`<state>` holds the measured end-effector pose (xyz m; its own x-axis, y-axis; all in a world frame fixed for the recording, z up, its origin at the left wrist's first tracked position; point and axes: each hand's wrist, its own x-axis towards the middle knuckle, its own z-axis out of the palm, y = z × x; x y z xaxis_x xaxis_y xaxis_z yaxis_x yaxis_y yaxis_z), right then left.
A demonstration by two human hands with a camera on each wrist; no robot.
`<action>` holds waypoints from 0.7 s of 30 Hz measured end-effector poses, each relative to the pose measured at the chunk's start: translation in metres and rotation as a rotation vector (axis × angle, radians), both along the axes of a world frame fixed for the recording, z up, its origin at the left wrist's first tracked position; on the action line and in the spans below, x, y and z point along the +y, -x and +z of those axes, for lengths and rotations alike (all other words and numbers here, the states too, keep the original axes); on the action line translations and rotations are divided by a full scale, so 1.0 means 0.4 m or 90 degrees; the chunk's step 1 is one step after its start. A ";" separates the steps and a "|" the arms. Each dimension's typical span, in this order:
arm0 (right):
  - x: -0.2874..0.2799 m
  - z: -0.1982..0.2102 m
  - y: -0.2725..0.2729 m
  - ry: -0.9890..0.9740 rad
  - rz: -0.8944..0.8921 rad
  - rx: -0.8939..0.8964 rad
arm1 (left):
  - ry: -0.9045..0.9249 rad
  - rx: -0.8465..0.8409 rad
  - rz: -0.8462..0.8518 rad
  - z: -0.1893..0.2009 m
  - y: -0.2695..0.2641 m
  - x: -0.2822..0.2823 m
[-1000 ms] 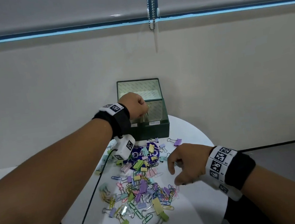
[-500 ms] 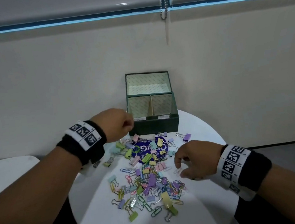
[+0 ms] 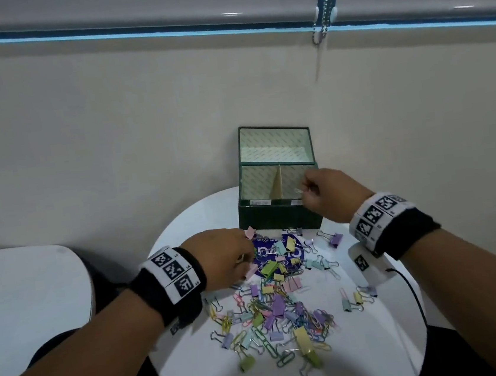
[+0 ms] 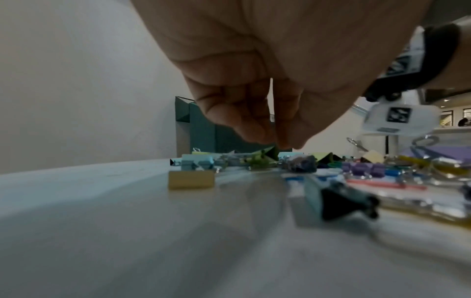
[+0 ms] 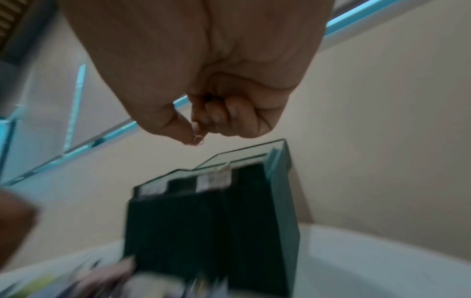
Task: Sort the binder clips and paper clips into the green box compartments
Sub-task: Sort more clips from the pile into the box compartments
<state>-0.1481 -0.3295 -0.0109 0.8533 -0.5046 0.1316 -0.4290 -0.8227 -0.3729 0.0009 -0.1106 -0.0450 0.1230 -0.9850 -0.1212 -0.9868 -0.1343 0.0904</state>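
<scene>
My right hand [image 3: 326,192] hovers over the front right corner of the green box [image 3: 277,215], thumb and forefinger pinched on a small pale paper clip [image 3: 299,190], the other fingers curled into the palm; I hold it by the tips so that, as I judge it, a slight parting will drop it straight into the right compartment, on the right of the cardboard divider [image 3: 278,186]; the wrist view shows the pinch [image 5: 196,139] above the box's front wall, though it is too blurred to read the small white labels on the rim. The box stands with its lid propped open against the wall, so both compartments are reachable from above.

My left hand [image 3: 222,257] is low over the pile of clips [image 3: 279,301], just in front of the box and to its left; its fingertips [image 4: 257,133] are drawn together and pointing down at a green binder clip [image 4: 267,154]; whether they have hold of it yet I cannot tell. I judge this hand is fetching the next piece.

Most of the clips lie loose on the round white table [image 3: 368,356] in front of the box, so the sorting seems far from done.
</scene>
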 end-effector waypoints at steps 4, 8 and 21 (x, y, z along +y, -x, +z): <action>-0.038 0.051 -0.095 0.081 -0.063 0.048 | 0.042 0.005 0.015 0.000 -0.001 0.000; -0.050 0.058 -0.145 0.153 -0.077 0.146 | 0.049 0.056 -0.026 -0.007 -0.003 0.007; 0.179 -0.047 -0.059 0.126 0.282 0.295 | 0.045 -0.010 -0.016 -0.032 -0.025 -0.010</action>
